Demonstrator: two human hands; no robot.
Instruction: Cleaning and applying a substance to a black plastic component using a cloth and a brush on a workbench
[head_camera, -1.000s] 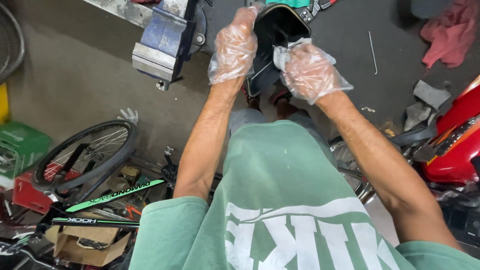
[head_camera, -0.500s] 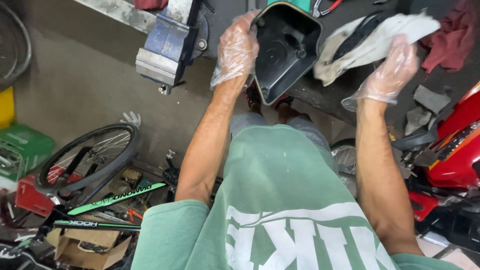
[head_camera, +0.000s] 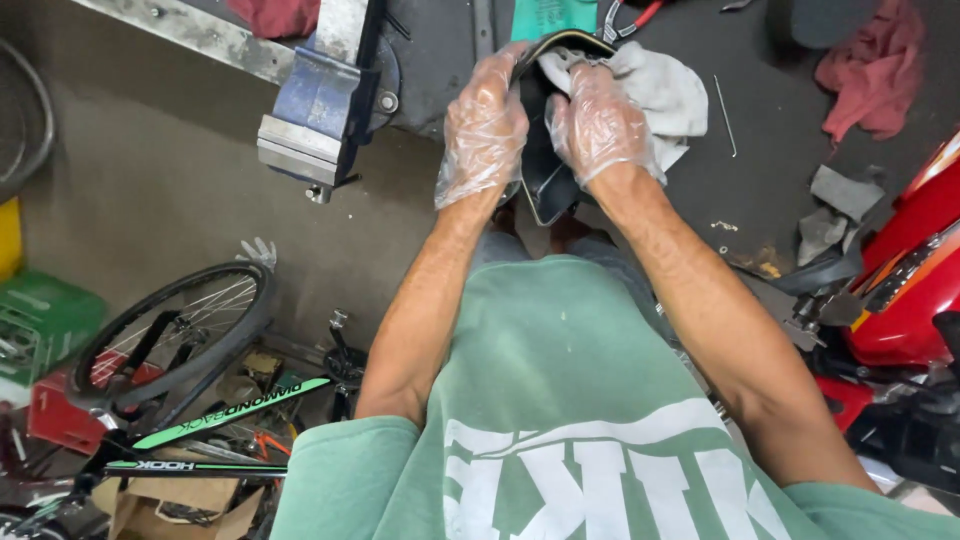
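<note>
Gripped black plastic cover (head_camera: 545, 180) by its rim in closed left hand (head_camera: 484, 125), upper centre, steadying it; pressed pale rag (head_camera: 660, 90) inside with curled right hand (head_camera: 598, 122), probably wiping, above dark bench (head_camera: 760, 190).

You have a blue vise (head_camera: 318, 100) bolted to the bench (head_camera: 780, 180) edge, a red rag (head_camera: 868, 62) lying on it, and a black-and-green bicycle (head_camera: 190, 370) on the floor below.
</note>
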